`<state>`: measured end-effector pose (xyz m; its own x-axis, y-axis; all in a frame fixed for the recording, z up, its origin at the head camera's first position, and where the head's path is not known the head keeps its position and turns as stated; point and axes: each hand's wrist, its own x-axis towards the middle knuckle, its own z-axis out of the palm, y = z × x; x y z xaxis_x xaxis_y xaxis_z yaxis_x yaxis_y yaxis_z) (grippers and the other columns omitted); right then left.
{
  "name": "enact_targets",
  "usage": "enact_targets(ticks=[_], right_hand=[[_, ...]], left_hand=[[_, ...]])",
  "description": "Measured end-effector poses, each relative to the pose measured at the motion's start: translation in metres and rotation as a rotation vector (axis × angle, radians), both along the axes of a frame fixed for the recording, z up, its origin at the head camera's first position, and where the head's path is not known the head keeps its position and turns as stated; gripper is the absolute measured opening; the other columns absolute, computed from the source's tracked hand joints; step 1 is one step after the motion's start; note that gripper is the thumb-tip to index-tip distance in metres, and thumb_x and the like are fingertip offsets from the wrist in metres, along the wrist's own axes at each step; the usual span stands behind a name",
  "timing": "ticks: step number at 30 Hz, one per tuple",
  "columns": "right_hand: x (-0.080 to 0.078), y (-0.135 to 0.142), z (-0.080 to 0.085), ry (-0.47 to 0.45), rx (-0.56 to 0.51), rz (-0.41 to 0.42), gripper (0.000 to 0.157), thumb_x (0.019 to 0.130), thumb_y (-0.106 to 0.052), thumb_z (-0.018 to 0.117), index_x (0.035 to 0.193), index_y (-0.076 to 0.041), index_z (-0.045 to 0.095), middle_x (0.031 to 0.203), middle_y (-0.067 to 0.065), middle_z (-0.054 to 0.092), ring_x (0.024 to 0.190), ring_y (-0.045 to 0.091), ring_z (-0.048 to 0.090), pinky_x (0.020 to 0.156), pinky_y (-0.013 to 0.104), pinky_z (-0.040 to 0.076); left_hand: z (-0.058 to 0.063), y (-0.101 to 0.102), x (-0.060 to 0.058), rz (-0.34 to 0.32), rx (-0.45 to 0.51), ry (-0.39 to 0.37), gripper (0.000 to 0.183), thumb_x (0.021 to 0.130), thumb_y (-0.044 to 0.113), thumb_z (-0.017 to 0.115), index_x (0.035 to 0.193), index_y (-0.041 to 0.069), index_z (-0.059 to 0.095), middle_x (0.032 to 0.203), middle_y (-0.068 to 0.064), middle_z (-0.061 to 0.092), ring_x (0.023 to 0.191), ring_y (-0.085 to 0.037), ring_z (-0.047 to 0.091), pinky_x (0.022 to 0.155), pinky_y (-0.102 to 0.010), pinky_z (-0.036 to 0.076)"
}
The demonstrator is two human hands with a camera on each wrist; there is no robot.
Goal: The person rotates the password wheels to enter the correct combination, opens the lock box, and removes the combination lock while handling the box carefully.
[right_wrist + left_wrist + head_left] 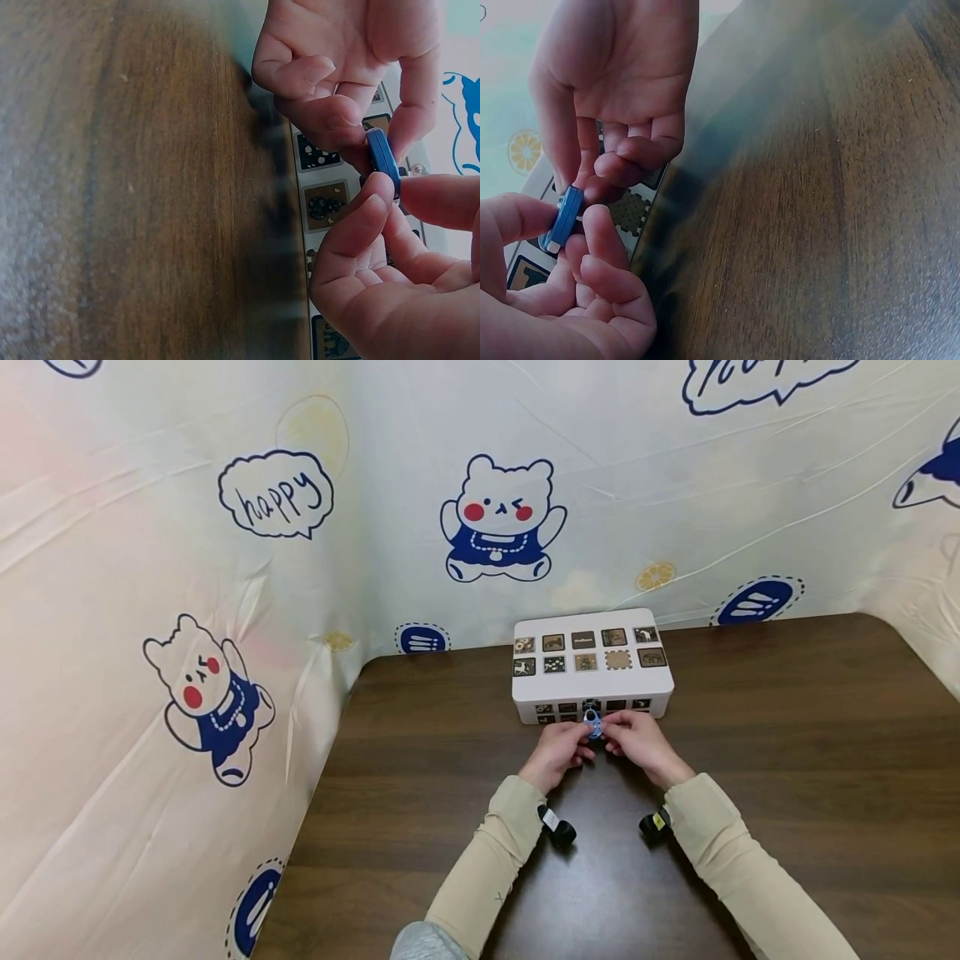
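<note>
Both hands meet at a small blue padlock (594,725) on the front of a white box (592,689). Its pale shackle stands upward at the dark clasp (591,704). The left hand (558,752) pinches the padlock from the left between thumb and forefinger. From the other side the right hand (641,745) pinches it too. In the left wrist view the narrow edge of the padlock body (570,217) lies between both sets of fingertips. The right wrist view shows that blue body (382,159) gripped likewise, with the shackle mostly hidden.
The box's lid carries rows of small dark picture stamps. It stands at the back of a brown wooden table (420,760), close to a patterned cloth (600,527) hung behind and to the left. Each wrist wears a small black camera (561,832).
</note>
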<state>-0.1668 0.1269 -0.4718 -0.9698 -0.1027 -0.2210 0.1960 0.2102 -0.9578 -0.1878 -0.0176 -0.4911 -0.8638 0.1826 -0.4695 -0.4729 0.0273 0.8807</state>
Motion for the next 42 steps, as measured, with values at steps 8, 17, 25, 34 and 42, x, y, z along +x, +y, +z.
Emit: enact_targets(ticks=[8, 17, 25, 34, 42], right_hand=[[0.0003, -0.0008, -0.001, 0.008, 0.003, -0.006, 0.026, 0.09, -0.01, 0.049, 0.106, 0.009, 0.054, 0.089, 0.017, 0.059, 0.061, 0.008, 0.055, 0.057, 0.023, 0.049], [0.0009, 0.0001, -0.0009, 0.006, 0.003, -0.001, 0.026, 0.09, -0.01, 0.048, 0.106, 0.009, 0.054, 0.093, 0.019, 0.058, 0.062, 0.008, 0.055, 0.058, 0.022, 0.049], [0.0005, 0.0001, -0.0023, 0.009, 0.014, 0.0, 0.026, 0.09, -0.009, 0.048, 0.106, 0.009, 0.054, 0.095, 0.02, 0.058, 0.062, 0.008, 0.054, 0.057, 0.021, 0.048], [0.0018, -0.0005, -0.0017, 0.007, 0.009, 0.001, 0.026, 0.09, -0.01, 0.048, 0.108, 0.009, 0.054, 0.096, 0.021, 0.059, 0.062, 0.008, 0.055, 0.059, 0.024, 0.049], [0.0023, 0.0001, -0.0009, 0.004, 0.011, 0.0, 0.026, 0.09, -0.01, 0.048, 0.108, 0.009, 0.053, 0.099, 0.023, 0.057, 0.063, 0.008, 0.055, 0.059, 0.024, 0.05]], left_hand=[[0.0007, -0.0001, 0.001, -0.003, -0.002, -0.005, 0.018, 0.082, 0.018, 0.057, 0.093, 0.005, 0.063, 0.073, -0.002, 0.053, 0.052, -0.008, 0.055, 0.047, -0.019, 0.039], [0.0, 0.0003, 0.001, -0.002, 0.025, -0.009, 0.016, 0.082, 0.016, 0.057, 0.092, 0.005, 0.063, 0.074, -0.003, 0.053, 0.051, -0.008, 0.054, 0.046, -0.018, 0.038], [0.0016, 0.0003, 0.0028, 0.006, 0.038, -0.014, 0.017, 0.082, 0.016, 0.057, 0.092, 0.004, 0.063, 0.074, -0.003, 0.053, 0.051, -0.008, 0.054, 0.046, -0.018, 0.038], [-0.0013, 0.0003, 0.0008, 0.059, 0.056, -0.066, 0.016, 0.081, 0.021, 0.058, 0.084, 0.006, 0.062, 0.07, -0.002, 0.055, 0.049, -0.009, 0.054, 0.044, -0.019, 0.038], [-0.0008, -0.0005, -0.0007, 0.082, 0.061, -0.078, 0.018, 0.082, 0.026, 0.058, 0.079, 0.008, 0.058, 0.068, -0.001, 0.053, 0.048, -0.009, 0.054, 0.044, -0.018, 0.039]])
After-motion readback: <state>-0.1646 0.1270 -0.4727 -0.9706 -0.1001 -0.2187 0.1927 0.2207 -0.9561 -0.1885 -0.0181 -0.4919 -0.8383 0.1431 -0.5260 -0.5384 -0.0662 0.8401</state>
